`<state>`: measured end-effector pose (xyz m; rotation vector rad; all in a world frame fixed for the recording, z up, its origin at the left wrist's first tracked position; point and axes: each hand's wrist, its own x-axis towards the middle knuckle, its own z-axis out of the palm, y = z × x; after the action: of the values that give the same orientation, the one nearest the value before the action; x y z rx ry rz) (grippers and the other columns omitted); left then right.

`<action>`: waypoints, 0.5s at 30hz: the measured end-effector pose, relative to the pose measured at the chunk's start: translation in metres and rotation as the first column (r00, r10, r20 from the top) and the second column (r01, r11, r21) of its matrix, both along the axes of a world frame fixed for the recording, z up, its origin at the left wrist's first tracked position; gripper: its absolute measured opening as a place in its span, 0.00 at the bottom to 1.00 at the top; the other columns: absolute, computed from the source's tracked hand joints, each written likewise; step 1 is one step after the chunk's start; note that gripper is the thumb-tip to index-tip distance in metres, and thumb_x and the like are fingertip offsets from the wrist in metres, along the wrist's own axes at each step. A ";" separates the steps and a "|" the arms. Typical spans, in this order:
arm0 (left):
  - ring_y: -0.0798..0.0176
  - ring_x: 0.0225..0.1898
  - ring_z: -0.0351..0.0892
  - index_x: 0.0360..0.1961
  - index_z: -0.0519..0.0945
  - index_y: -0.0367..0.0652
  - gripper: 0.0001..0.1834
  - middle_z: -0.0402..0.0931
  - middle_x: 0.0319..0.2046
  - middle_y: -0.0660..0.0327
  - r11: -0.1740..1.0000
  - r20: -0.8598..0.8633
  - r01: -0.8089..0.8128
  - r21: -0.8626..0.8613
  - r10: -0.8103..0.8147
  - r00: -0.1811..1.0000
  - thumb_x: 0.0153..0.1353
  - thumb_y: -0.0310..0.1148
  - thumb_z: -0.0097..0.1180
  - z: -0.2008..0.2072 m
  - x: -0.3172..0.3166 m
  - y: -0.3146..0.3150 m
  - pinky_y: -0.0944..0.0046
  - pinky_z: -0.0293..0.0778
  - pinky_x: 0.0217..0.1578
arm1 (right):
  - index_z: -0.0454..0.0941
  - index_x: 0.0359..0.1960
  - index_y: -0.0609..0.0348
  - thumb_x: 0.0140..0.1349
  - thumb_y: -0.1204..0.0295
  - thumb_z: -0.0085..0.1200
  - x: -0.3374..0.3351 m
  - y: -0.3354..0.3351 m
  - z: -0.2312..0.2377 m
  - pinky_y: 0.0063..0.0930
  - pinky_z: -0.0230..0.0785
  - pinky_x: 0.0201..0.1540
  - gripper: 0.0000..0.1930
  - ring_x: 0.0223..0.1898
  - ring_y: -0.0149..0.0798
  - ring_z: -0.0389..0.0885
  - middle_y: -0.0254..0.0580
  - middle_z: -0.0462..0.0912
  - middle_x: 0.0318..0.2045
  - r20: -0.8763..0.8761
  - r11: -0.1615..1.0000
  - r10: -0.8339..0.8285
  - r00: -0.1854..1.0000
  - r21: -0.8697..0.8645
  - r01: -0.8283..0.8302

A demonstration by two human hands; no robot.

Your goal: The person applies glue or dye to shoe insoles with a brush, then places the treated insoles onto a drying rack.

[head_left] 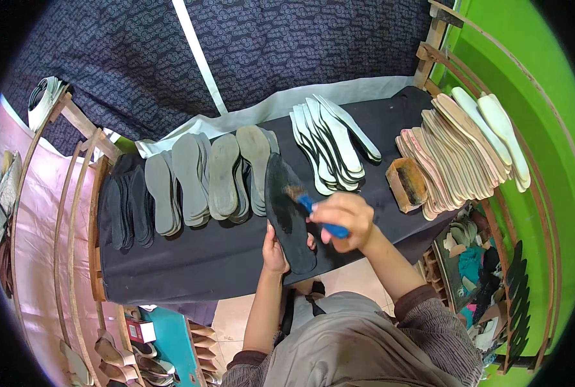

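My left hand (276,250) grips a black shoe sole (287,222) by its lower part, thumb on the near edge and fingertips showing at the other side. The sole is held up over the front of the table, its upper face partly dark and wet-looking. In my right hand (346,219) is a brush with a blue handle (334,229). Its brown bristles (294,191) touch the sole's face around the middle. To the right stands a small open container (406,185) with brownish, stained walls and dark residue inside.
On the dark-covered table (190,264) lie rows of grey soles (194,177), black soles (129,206) at the left, white-edged soles (329,145) in the middle and a long overlapping row of beige soles (458,155) at right. Wooden racks (74,213) flank both sides; shelves with shoe parts (471,277) stand below right.
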<state>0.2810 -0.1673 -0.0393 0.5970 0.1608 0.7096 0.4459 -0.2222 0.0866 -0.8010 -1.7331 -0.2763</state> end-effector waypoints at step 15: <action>0.50 0.32 0.74 0.59 0.62 0.43 0.33 0.71 0.46 0.48 0.999 0.017 0.006 -0.054 -0.005 1.000 0.66 0.57 0.25 0.002 0.003 -0.003 0.49 0.70 0.35 | 0.80 0.31 0.64 0.52 0.72 0.58 0.004 0.015 0.021 0.28 0.72 0.27 0.08 0.25 0.43 0.81 0.47 0.81 0.29 -0.081 0.999 -0.037 0.996 0.017 0.039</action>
<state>0.2842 -0.1704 -0.0368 0.5399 0.1623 0.7028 0.4501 -0.2075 0.1074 -0.8217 -1.6385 -0.2815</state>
